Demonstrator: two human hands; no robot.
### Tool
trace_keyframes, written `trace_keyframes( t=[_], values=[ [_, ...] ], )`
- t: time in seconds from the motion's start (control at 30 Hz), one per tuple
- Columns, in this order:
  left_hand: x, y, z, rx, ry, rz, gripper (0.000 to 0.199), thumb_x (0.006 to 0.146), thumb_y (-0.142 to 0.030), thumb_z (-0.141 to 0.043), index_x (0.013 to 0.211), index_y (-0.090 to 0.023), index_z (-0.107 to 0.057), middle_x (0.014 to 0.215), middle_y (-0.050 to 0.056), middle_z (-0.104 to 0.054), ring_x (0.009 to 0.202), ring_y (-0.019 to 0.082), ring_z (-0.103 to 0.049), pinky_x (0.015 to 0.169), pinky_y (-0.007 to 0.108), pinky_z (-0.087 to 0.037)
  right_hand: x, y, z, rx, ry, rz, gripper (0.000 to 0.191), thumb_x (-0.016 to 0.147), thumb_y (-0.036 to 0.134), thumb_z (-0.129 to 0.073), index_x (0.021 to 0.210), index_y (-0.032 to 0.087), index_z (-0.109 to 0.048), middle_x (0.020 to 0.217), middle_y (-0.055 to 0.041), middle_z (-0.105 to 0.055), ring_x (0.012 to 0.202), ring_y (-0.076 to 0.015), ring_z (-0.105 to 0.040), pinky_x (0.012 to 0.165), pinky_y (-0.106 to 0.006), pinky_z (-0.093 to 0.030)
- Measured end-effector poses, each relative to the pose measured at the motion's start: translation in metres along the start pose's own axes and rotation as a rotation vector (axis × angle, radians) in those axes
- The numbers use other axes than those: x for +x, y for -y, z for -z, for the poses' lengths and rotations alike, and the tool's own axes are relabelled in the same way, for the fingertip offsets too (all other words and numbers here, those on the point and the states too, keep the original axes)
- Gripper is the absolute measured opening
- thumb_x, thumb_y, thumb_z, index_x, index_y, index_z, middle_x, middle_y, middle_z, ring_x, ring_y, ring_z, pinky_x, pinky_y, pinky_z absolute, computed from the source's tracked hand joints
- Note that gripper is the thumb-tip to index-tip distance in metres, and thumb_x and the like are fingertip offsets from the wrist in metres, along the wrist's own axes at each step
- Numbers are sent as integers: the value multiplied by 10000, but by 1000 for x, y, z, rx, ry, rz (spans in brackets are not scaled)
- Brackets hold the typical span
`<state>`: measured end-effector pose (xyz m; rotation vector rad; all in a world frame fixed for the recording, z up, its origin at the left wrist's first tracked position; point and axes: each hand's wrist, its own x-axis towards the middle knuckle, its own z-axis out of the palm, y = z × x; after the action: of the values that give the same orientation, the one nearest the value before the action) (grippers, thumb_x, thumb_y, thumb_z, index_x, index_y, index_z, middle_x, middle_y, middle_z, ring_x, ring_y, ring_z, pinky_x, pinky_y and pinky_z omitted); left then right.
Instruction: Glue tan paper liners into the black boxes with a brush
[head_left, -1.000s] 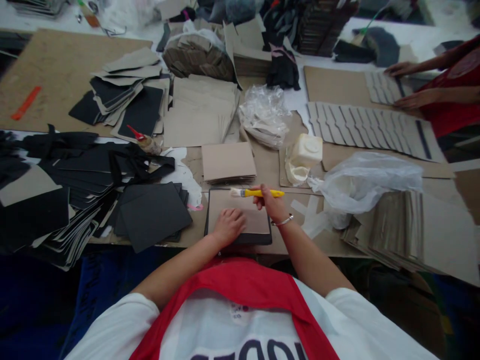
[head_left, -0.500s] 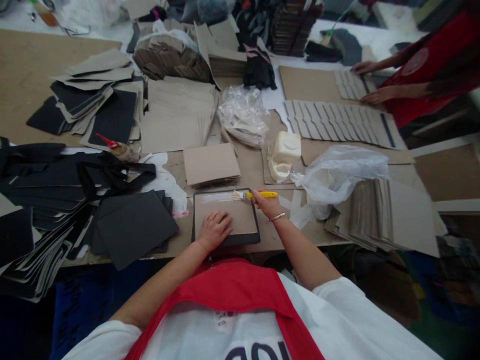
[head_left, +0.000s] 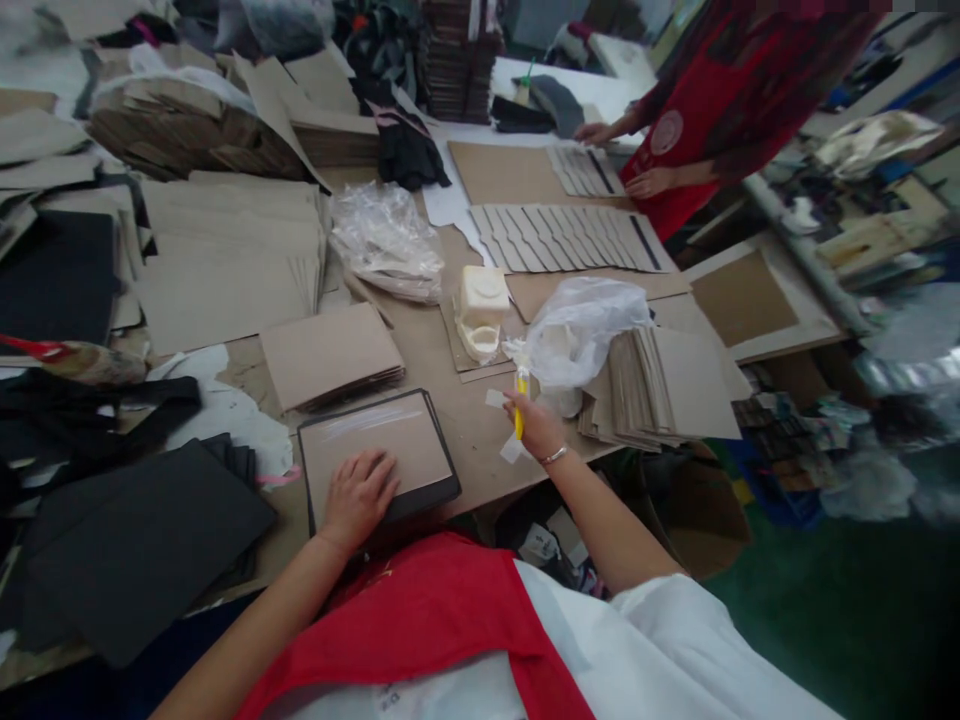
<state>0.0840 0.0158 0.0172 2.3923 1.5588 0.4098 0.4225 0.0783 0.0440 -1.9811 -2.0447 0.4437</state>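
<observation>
My left hand (head_left: 358,492) lies flat on a tan board (head_left: 416,450), fingers stretched out. That board rests on a black board (head_left: 442,488) at the table's front edge, and pale wet-looking streaks run along its far side. My right hand (head_left: 534,428) is closed around the yellow handle of a paintbrush (head_left: 520,402), clear of the board on its right. The brush's bristles point away from me, toward a cream plastic container (head_left: 484,300) with an opening in its near side. A clear plastic bag (head_left: 589,320) lies just beyond the brush.
Black boards (head_left: 142,530) are piled at the left, and a small tan stack (head_left: 334,350) sits behind my board. Upright tan boards (head_left: 660,385) stand at the right. Across the table, a person in a red apron (head_left: 675,130) handles a row of strips (head_left: 562,238).
My right hand has lifted the paintbrush off the board and moved right, turning its bristles away from me. My view has swung to the right. The left hand stays on the board.
</observation>
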Motion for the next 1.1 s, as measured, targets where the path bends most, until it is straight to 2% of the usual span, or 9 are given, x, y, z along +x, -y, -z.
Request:
trace_keyframes(
  t=[0.1, 0.17, 0.27, 0.4, 0.5, 0.67, 0.83, 0.97, 1.1],
  values=[
    [1, -3, 0, 25, 12, 9, 328, 876, -363, -466, 1128, -222, -623, 1179, 98, -592, 1072, 264, -500, 928, 432, -398, 4, -20, -39, -339, 101, 115, 255, 908, 191, -417, 1078, 154, -603, 951, -135, -645, 857, -199, -582, 722, -293, -435],
    [1, -3, 0, 34, 21, 15, 329, 877, -364, -463, 1126, -219, -623, 1181, 96, -592, 1075, 264, -497, 933, 426, -396, 9, -28, -60, -433, 126, 162, 259, 904, 156, -403, 1075, 152, -598, 1007, -157, -614, 934, -213, -541, 780, -310, -414],
    [1, -4, 1, 34, 40, 39, 329, 877, -363, -460, 1130, -224, -619, 1190, 96, -587, 1092, 265, -492, 943, 427, -389, 14, -36, -79, -483, 146, 136, 284, 899, 127, -379, 1107, 150, -571, 951, -146, -594, 908, -210, -507, 782, -311, -391],
    [3, -10, 7, 61, 83, 60, 321, 861, -347, -480, 1134, -239, -609, 1196, 99, -582, 1097, 266, -497, 952, 446, -380, 15, -42, -85, -453, 139, 147, 290, 876, 100, -370, 1087, 152, -561, 850, -104, -579, 799, -192, -483, 708, -292, -374],
    [9, -21, 14, 56, 24, 49, 311, 852, -308, -495, 1132, -227, -603, 1201, 107, -579, 1103, 274, -498, 977, 460, -359, 17, -38, -85, -414, 102, 194, 282, 853, 83, -375, 1042, 152, -573, 790, -82, -569, 749, -178, -470, 679, -279, -368],
    [23, -43, 18, -156, -75, 49, 298, 851, -276, -498, 1122, -191, -587, 1146, 112, -590, 1072, 252, -516, 935, 424, -415, 23, -37, -83, -416, 17, 157, 304, 860, 88, -332, 1053, 145, -560, 845, -105, -575, 782, -187, -469, 676, -288, -371],
    [26, -44, 13, -404, -77, 128, 252, 833, -251, -523, 1063, -175, -593, 1055, 94, -600, 1005, 209, -549, 909, 383, -460, 21, -41, -86, -377, -26, 129, 278, 844, 79, -358, 998, 141, -582, 754, -95, -566, 721, -184, -461, 642, -278, -346],
    [37, -48, 8, -677, -31, 321, 286, 791, -261, -568, 1059, -163, -594, 1014, 82, -605, 834, 160, -592, 757, 320, -513, 11, -14, -81, -307, -91, 255, 209, 842, 102, -415, 940, 152, -593, 701, -60, -562, 704, -175, -475, 661, -277, -358],
    [64, -62, 9, -1005, 9, 517, 446, 697, -333, -679, 1086, -136, -587, 1039, 88, -622, 733, 130, -597, 684, 293, -518, -3, 44, -66, -92, -249, 491, 156, 875, 159, -431, 937, 179, -573, 887, -85, -628, 813, -187, -527, 760, -316, -399]
  ],
)
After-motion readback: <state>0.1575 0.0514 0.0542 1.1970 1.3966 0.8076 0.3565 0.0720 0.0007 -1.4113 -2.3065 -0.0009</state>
